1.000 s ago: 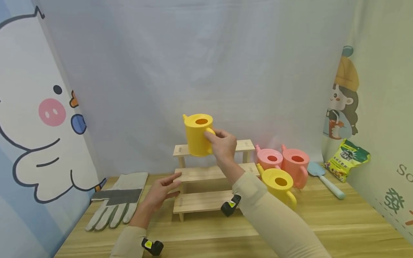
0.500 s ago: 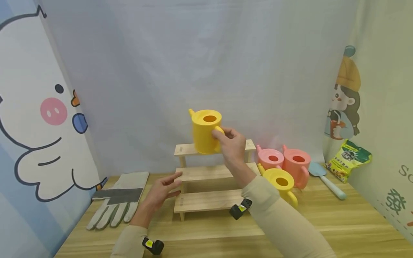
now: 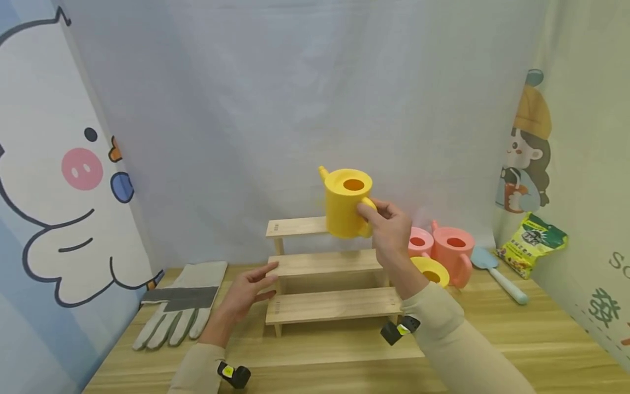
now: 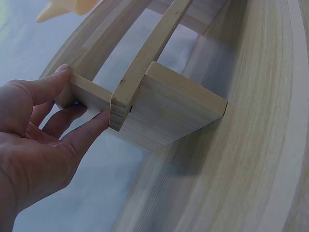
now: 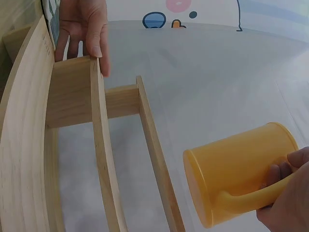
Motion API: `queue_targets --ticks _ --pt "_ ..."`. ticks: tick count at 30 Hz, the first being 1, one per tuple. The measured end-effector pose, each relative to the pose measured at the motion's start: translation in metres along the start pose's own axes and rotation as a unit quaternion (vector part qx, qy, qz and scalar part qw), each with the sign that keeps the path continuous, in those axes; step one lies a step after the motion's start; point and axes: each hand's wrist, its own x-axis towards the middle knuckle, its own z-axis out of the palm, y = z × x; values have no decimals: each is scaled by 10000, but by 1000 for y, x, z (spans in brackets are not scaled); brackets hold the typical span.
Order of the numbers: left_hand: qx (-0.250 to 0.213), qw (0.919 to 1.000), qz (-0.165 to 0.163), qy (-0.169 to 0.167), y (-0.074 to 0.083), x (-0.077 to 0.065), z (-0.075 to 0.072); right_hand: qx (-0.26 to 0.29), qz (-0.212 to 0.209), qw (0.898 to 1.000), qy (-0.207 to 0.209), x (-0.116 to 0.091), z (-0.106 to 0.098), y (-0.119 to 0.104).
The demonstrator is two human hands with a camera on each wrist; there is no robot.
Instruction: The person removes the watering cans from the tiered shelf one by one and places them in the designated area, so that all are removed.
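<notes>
My right hand (image 3: 392, 229) grips a yellow watering can (image 3: 346, 210) by its handle. The can is upright in the air in front of the top board's right half, with its spout to the left. In the right wrist view the same watering can (image 5: 231, 169) shows its base towards the wooden stand. My left hand (image 3: 248, 290) touches the left end of the three-tier wooden stand (image 3: 325, 264) at the middle board. The left wrist view shows the thumb on the board's edge and the other fingers extended against the stand's side (image 4: 89, 94).
Right of the stand are a pink watering can (image 3: 418, 236), a coral watering can (image 3: 451, 254) and a second yellow watering can (image 3: 435, 268), partly behind my right arm. Further right lie a light-blue trowel (image 3: 502, 279) and a green snack bag (image 3: 531, 243). Work gloves (image 3: 184, 303) lie at left.
My right hand has carried the yellow watering can to the right, away from the stand's left part. My left hand has stayed at the stand's left end.
</notes>
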Motion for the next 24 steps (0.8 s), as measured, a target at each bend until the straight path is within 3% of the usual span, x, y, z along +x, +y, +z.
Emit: queue_targets --ticks 9,16,24 --pt "47 10000 7 -18 -1 -1 -2 -88 -150 9993 331 -1 -52 -10" --pt "47 10000 40 -59 -1 -2 -1 382 -269 9967 670 -7 -93 -20" --pt "67 10000 6 -31 1 -1 1 426 162 9918 1193 -3 -141 -29"
